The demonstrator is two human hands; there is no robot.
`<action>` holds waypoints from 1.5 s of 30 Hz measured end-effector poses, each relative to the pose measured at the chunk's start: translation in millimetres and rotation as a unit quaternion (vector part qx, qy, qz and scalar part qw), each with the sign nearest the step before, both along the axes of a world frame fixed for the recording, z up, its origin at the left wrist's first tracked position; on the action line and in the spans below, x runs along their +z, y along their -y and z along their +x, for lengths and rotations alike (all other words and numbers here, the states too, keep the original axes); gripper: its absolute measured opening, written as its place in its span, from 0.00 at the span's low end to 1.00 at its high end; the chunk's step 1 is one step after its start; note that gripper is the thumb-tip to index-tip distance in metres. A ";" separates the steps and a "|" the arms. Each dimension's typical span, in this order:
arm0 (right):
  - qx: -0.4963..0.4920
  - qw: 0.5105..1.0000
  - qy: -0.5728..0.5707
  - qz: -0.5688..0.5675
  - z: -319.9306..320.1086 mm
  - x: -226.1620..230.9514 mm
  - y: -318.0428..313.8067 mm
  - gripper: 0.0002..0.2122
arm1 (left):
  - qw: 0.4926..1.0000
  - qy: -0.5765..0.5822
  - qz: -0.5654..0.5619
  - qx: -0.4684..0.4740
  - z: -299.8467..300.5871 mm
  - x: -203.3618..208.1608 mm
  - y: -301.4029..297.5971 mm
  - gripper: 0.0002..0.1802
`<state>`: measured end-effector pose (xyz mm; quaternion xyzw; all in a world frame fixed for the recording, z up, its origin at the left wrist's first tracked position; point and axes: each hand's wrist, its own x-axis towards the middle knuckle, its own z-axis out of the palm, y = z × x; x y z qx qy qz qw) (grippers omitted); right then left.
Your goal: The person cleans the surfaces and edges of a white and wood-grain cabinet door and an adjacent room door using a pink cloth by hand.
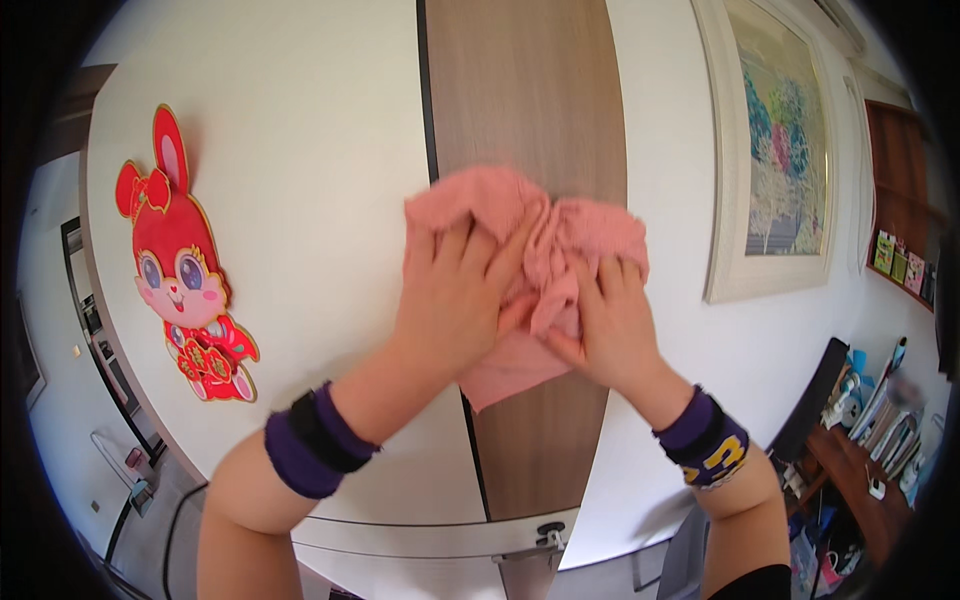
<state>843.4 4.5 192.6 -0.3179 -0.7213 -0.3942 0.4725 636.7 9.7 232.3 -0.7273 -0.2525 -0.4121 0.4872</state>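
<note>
A pink cloth (512, 372) is spread, partly bunched up, against an upright white door (320, 190) and its wood-grain strip (525, 90). My left hand (452, 295) presses the cloth's left part, its fingers sunk into the folds. The cloth's right part is under my right hand (618, 325), with its fingers bent over the fabric and the thumb pointing to the middle. A gathered fold stands up between the two hands. Each wrist wears a purple band, the left one (318, 442) with a black strap.
A red cartoon rabbit decoration (185, 255) hangs on the door's left side. Below the cloth is a door handle (550, 535). A framed picture (785, 140) hangs on the right wall. At the lower right stands a cluttered wooden desk (850, 480).
</note>
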 end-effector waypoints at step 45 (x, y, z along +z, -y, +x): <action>0.142 0.919 -0.075 -0.359 -380.9 -379.4 83.2 0.24 | 0.915 0.083 -0.288 0.268 -397.6 -433.2 59.6 0.45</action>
